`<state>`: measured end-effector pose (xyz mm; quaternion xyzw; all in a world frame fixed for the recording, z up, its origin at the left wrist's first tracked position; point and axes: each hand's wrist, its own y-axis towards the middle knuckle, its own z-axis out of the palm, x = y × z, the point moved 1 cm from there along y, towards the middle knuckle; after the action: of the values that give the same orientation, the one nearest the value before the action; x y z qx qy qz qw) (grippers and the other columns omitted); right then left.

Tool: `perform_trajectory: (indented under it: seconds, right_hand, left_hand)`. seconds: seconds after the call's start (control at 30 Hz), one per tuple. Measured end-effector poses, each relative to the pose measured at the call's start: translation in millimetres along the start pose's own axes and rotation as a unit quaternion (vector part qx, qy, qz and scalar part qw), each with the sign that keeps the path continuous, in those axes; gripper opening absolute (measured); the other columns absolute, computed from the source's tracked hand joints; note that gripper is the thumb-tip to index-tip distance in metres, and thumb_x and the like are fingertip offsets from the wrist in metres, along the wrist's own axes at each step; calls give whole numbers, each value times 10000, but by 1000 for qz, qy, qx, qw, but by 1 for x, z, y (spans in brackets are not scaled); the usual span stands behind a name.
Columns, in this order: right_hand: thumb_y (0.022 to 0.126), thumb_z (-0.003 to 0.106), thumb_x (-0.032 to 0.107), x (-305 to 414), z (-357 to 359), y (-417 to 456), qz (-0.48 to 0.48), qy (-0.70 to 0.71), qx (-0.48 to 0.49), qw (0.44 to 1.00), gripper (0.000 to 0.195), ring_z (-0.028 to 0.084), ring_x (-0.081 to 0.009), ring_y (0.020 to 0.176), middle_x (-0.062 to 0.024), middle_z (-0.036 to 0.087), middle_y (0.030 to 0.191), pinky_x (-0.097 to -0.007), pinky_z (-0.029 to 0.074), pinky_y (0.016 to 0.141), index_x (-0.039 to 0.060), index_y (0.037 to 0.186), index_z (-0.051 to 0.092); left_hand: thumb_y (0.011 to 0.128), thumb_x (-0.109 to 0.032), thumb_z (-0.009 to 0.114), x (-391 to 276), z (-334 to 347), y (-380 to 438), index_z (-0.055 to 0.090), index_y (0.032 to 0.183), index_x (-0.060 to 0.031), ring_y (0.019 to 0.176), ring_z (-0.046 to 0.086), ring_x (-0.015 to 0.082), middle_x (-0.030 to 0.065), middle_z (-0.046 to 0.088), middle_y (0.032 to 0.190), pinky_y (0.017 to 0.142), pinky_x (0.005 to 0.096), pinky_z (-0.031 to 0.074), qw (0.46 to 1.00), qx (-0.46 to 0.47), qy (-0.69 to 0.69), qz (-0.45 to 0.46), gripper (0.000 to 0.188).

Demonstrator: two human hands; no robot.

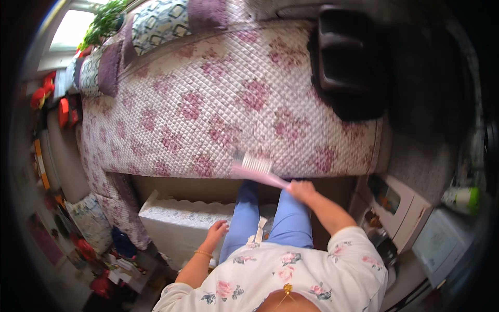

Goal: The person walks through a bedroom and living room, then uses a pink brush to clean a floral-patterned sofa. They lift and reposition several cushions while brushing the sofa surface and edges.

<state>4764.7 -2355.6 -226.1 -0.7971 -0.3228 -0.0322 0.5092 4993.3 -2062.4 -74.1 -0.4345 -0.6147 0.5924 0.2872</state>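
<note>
My right hand [302,191] is closed on the handle of a pink brush with pale bristles [255,165]. The brush, slightly blurred, points left over the near edge of a quilted bedspread with pink flowers [230,97]; whether it touches the cloth I cannot tell. Lower and to the left, my left hand [218,230] holds nothing, its fingers slightly bent and apart, beside my left leg. A bracelet is on that wrist.
Patterned and purple cushions [161,27] lie along the bed's far left side. A dark object on black cloth [343,54] sits at its right end. Nearer me stand a lace-covered box or bench [175,224] at left and a pink cabinet [409,214] at right.
</note>
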Motion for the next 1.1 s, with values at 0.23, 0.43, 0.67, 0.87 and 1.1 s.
perform_trajectory:
  seconds: [0.23, 0.43, 0.67, 0.87, 1.1]
  right_hand:
    - [827, 364, 438, 4, -230, 127, 33, -17, -393, 919, 389, 566, -354, 595, -157, 583, 672, -451, 449, 521, 73, 798, 493]
    - [816, 376, 441, 11, -251, 198, 87, 124, -272, 950, 431, 535, -408, 765, -236, 562, 786, -482, 412, 659, 42, 873, 530]
    - [829, 363, 434, 27, -261, 193, -148, -11, -237, 960, 392, 519, -404, 703, -224, 543, 716, -502, 362, 603, 72, 794, 509]
    - [835, 352, 424, 50, -225, 250, -19, -15, -136, 990, 425, 557, -367, 708, -218, 570, 741, -464, 417, 612, 34, 832, 523]
    - [793, 438, 429, 47, -120, 117, -218, -180, -21, 959, 328, 556, -329, 640, -161, 566, 664, -439, 423, 551, 112, 751, 513]
  left_hand:
    - [816, -244, 479, 57, 32, 3, 474, 1073, -65, 747, 546, 114, 54, 574, 915, 590, 240, 407, 984, -94, -146, -30, 313]
    - [811, -237, 492, 67, 111, 2, 481, 1068, -66, 740, 545, 105, 48, 577, 902, 576, 224, 403, 962, -95, -250, -56, 309]
    - [822, -217, 490, 65, 173, -9, 480, 1070, -67, 739, 544, 101, 50, 572, 921, 565, 194, 397, 946, -63, -317, -25, 290]
    - [828, -209, 482, 66, 177, -13, 483, 1067, -71, 740, 537, 92, 50, 569, 928, 566, 192, 399, 919, -100, -377, -53, 276]
    - [841, -223, 452, 103, 182, -26, 460, 1096, -74, 762, 535, 97, 45, 561, 952, 621, 220, 404, 917, -91, -385, -51, 296]
